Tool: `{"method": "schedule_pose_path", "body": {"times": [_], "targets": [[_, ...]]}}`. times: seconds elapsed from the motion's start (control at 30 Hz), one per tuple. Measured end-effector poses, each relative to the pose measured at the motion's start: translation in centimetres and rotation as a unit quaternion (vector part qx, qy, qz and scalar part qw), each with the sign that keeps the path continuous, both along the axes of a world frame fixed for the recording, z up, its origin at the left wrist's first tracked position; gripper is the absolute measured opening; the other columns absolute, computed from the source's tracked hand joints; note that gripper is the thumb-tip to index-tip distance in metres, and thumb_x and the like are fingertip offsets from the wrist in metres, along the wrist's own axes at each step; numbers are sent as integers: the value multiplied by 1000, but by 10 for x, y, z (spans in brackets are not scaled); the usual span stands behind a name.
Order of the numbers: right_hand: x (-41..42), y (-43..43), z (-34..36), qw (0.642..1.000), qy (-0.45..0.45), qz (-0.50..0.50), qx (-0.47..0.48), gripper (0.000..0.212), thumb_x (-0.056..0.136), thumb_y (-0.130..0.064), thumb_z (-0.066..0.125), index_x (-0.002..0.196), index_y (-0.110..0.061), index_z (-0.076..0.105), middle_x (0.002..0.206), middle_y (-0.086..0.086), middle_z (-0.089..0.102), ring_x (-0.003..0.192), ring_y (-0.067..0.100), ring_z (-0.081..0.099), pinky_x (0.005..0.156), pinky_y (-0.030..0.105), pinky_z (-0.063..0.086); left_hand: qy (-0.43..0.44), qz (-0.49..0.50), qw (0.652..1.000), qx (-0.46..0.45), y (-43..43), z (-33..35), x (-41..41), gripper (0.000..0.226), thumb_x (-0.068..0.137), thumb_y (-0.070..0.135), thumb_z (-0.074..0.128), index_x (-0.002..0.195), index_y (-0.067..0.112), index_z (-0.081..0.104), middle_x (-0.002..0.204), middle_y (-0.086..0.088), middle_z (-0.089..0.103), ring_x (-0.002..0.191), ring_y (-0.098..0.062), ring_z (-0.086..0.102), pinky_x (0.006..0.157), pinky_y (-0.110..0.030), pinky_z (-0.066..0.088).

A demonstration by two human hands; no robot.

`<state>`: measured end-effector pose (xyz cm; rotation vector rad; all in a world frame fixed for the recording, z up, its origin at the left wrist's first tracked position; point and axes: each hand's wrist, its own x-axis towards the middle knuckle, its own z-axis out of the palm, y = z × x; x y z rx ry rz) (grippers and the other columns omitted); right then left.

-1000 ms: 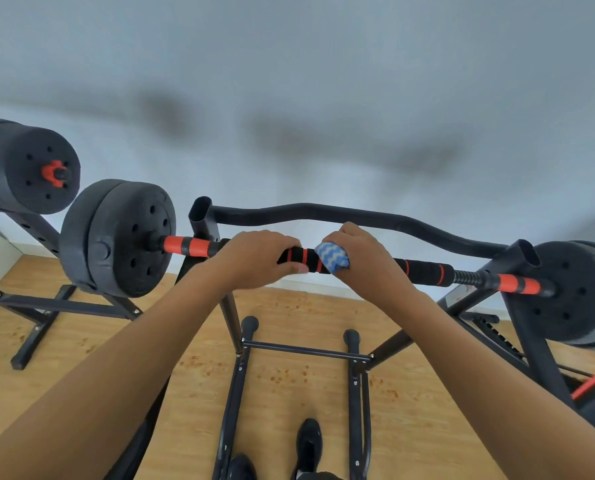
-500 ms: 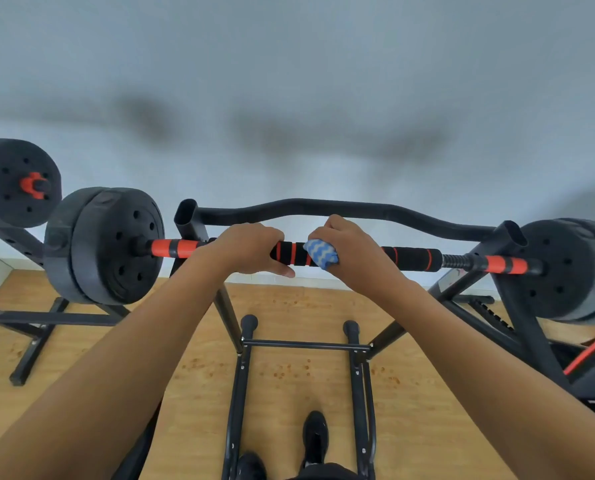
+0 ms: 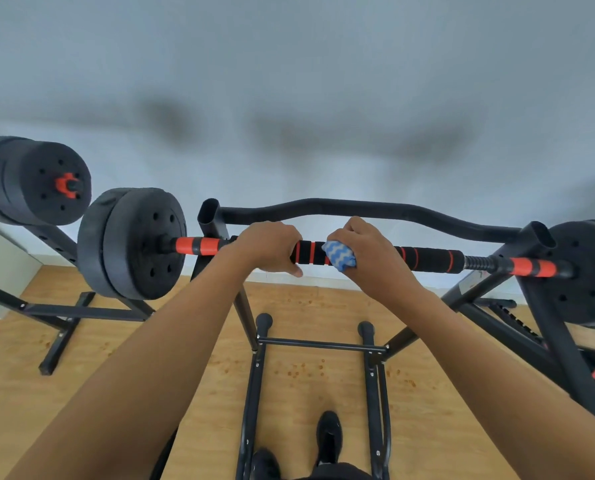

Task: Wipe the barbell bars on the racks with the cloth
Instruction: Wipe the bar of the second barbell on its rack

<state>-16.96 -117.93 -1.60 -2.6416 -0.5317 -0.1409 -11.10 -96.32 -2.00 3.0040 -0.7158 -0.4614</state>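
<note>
Nearest, at the bottom edge of the floor view: two black shoes (image 3: pixel 328 436) on the wooden floor (image 3: pixel 123 358), standing between the base rails of the black rack (image 3: pixel 254 375). A cross rail joins the two rails just ahead of the shoes.

Both bare forearms reach up and forward to the barbell bar (image 3: pixel 431 259), which lies across the rack's two uprights, roughly level, sloping slightly down to the right.

Left hand (image 3: pixel 266 247): fingers curled over the top of the bar, thumb underneath, clamped on the black foam grip near the bar's left end, just inside the left upright. Right hand (image 3: pixel 368 251): wrapped round the bar near its middle, with the cloth (image 3: pixel 339 258) bunched under the palm and pressed onto the bar. Cloth is blue with white wavy stripes; only its left part sticks out from under the fingers. Hands near each other, not touching; a short stretch of black grip with orange rings shows between them.

Orange sleeves at both bar ends. Black weight plates (image 3: pixel 133 242) on the left end, more plates (image 3: pixel 587 275) at the right end, partly cut off by the edge.

Behind the bar, a curved black crossbar (image 3: pixel 375 207) links the upright tops. Far left, a second loaded barbell (image 3: pixel 36 180) sits on another stand. Pale wall (image 3: pixel 289 81) behind.
</note>
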Motion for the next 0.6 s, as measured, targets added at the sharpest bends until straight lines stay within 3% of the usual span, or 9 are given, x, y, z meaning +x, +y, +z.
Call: {"method": "schedule_pose_path", "body": {"times": [0.1,0.2,0.27,0.4,0.47,0.53,0.6], "targets": [[4,-2,2,1000,14,-4,12,30,91,-17,72,121,-18,66,109,0,55,94,15,55,78,20,50,94,1,995,-38,4,2,8,65,79,86,61,91,21,63,77,-1,71,72,-21,70,75,-37,58],[9,-2,3,1000,22,-7,18,29,94,-20,69,123,-17,66,110,0,56,95,14,56,77,12,42,54,4,997,-46,7,-6,7,75,80,92,41,90,22,65,77,-2,71,70,-19,70,73,-35,58],[6,-3,-1,1000,12,-5,17,32,93,-20,71,124,-19,66,111,-1,56,96,14,55,79,17,47,60,0,997,-41,7,-9,11,73,82,91,41,89,23,64,77,-2,72,69,-19,70,71,-33,58],[-3,-5,-8,1000,-8,17,-8,31,88,-15,75,119,-17,68,109,2,58,100,18,56,80,30,53,188,12,977,-98,8,-2,23,71,86,82,50,91,14,68,74,-3,72,57,-16,63,67,-27,56],[-2,-6,-7,1000,-9,20,-6,29,88,-13,75,117,-14,69,109,5,60,100,20,57,81,34,56,230,26,964,-127,7,5,24,76,89,83,46,90,11,70,70,-1,70,56,-14,61,70,-29,55],[1,-6,-4,1000,-11,10,4,27,91,-17,73,118,-16,68,108,3,59,97,17,56,82,31,55,180,35,978,-101,3,10,19,74,99,77,33,96,12,69,70,1,71,60,-16,66,75,-31,57],[5,-4,-1,1000,-9,-1,17,24,94,-20,69,117,-17,68,106,1,58,94,15,56,79,22,50,3,6,1000,1,2,11,9,65,109,60,22,109,12,66,72,-2,63,68,-20,67,76,-38,60]]}}
